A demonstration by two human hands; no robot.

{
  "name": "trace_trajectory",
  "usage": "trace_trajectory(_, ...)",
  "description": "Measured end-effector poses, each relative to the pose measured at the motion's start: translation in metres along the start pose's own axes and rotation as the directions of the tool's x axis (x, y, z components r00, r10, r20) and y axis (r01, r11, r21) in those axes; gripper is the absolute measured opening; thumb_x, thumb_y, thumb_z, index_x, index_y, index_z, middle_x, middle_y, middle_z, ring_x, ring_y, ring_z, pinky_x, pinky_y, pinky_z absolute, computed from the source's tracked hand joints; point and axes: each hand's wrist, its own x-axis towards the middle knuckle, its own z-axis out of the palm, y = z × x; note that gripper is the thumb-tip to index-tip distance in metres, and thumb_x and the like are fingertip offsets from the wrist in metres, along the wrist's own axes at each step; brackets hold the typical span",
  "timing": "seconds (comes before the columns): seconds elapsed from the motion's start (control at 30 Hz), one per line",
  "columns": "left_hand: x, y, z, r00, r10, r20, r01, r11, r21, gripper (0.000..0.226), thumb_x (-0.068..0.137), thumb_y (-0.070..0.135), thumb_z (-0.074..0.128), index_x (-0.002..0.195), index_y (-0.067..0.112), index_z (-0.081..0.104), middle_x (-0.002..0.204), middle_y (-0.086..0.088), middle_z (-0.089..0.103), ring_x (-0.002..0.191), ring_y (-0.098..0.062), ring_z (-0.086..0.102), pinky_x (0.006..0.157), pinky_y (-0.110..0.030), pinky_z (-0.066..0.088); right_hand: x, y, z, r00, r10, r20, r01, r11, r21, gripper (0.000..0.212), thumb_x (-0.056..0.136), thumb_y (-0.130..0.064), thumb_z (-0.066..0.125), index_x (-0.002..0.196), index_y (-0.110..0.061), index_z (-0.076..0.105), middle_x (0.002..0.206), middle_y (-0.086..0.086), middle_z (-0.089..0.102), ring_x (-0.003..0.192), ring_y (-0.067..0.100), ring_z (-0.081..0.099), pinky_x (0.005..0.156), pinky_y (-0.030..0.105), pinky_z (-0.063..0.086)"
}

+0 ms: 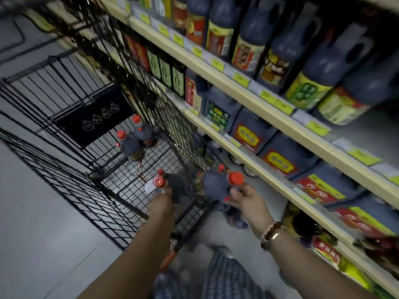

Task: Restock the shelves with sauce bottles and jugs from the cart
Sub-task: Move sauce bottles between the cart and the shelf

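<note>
A black wire cart (pixel 64 117) stands left of the shelves (pixel 248 147). Inside the cart, my left hand (pixel 163 201) grips the neck of a dark sauce bottle with a red cap (pixel 159 181); a second red-capped bottle (pixel 172 184) lies right beside it. To the right, outside the cart's near corner, my right hand (pixel 245 197) holds dark red-capped sauce bottles (pixel 216 186) by their necks, between the cart and the shelf edge. Two more dark bottles (pixel 138 139) stand farther back in the cart. The picture is blurred.
The shelves on the right carry rows of dark jugs (pixel 332 67) above and square dark cans (pixel 248 130) below, with yellow price tags along the edges. The grey floor (pixel 43 234) stretches left of the cart. My checked trouser leg (pixel 224 277) is at the bottom.
</note>
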Motion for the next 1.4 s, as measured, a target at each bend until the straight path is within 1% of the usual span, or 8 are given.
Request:
trace_trajectory(0.1,-0.048,0.009,0.017,0.985,0.156,0.077,-0.156,0.988,-0.004,0.040,0.096,0.034,0.048,0.122,0.004,0.053,0.117,-0.016,0.061,0.071,-0.018,0.060,0.047,-0.023,0.038,-0.019,-0.028,-0.033,0.993,-0.113,-0.033,0.115,0.991,0.066,0.012,0.095,-0.006,0.045,0.094,-0.005,0.056,0.092,0.017,0.059,0.073,0.015,0.057,0.062,0.020,0.053)
trace_trajectory(0.27,-0.118,0.042,0.032,0.864,0.440,0.246,-0.466,0.883,0.056,0.022,0.097,0.025,0.049,0.081,0.012,0.056,0.075,-0.002,0.057,0.062,-0.014,0.052,0.035,-0.012,0.039,-0.047,-0.050,-0.081,0.972,-0.204,-0.114,0.217,0.969,0.120,0.014,0.095,-0.011,0.048,0.084,-0.010,0.058,0.090,0.020,0.057,0.071,0.022,0.058,0.062,0.029,0.057)
trace_trajectory(0.37,-0.144,0.061,0.040,0.770,0.499,0.398,-0.562,0.826,0.052,0.026,0.098,0.019,0.046,0.074,0.012,0.050,0.079,-0.005,0.056,0.072,-0.022,0.053,0.063,-0.024,0.047,-0.058,-0.054,-0.106,0.952,-0.230,-0.204,0.269,0.945,0.186,0.022,0.095,-0.011,0.047,0.075,-0.017,0.055,0.083,0.010,0.059,0.070,0.022,0.060,0.066,0.030,0.053)
trace_trajectory(0.57,-0.175,0.075,0.071,0.697,0.416,0.584,-0.514,0.858,0.002,0.018,0.098,0.031,0.045,0.086,0.021,0.054,0.096,-0.005,0.062,0.078,-0.023,0.060,0.070,-0.033,0.048,-0.099,-0.061,-0.140,0.872,-0.236,-0.428,0.392,0.861,0.324,0.022,0.095,-0.008,0.046,0.074,-0.013,0.052,0.074,0.008,0.058,0.054,0.013,0.061,0.046,0.016,0.049)
trace_trajectory(0.73,-0.213,0.061,0.109,0.631,0.282,0.723,-0.405,0.914,-0.003,0.036,0.097,0.033,0.046,0.130,0.017,0.047,0.124,0.003,0.051,0.123,-0.032,0.051,0.091,-0.041,0.043,-0.138,-0.069,-0.169,0.766,-0.216,-0.606,0.518,0.765,0.383,0.024,0.095,-0.008,0.045,0.073,-0.014,0.049,0.074,0.007,0.052,0.060,0.012,0.053,0.055,0.018,0.051)
trace_trajectory(0.93,-0.243,0.036,0.148,0.515,0.219,0.829,-0.279,0.957,-0.080,0.046,0.097,0.030,0.047,0.142,0.021,0.037,0.149,-0.006,0.038,0.130,-0.034,0.045,0.103,-0.042,0.038,-0.167,-0.071,-0.194,0.670,-0.174,-0.721,0.640,0.627,0.444,0.020,0.095,-0.004,0.045,0.079,-0.014,0.053,0.078,0.003,0.056,0.073,0.016,0.056,0.071,0.026,0.055)
trace_trajectory(1.2,-0.262,0.028,0.217,0.396,0.237,0.887,-0.344,0.934,-0.096,0.035,0.097,0.026,0.048,0.130,0.014,0.045,0.142,-0.009,0.045,0.128,-0.036,0.045,0.105,-0.041,0.038,-0.140,-0.081,-0.244,0.566,-0.210,-0.798,0.686,0.656,0.314,0.016,0.094,-0.002,0.045,0.106,-0.002,0.055,0.093,0.009,0.056,0.087,0.021,0.056,0.086,0.034,0.049)
trace_trajectory(1.4,-0.258,0.021,0.260,0.321,0.316,0.893,-0.529,0.842,-0.108,0.013,0.097,0.022,0.048,0.086,0.019,0.055,0.099,-0.004,0.063,0.093,-0.020,0.060,0.077,-0.026,0.048,-0.093,-0.080,-0.282,0.511,-0.285,-0.811,0.566,0.822,0.068,0.027,0.090,-0.005,0.052,0.067,-0.018,0.056,0.070,0.001,0.052,0.079,0.019,0.048,0.077,0.037,0.043)
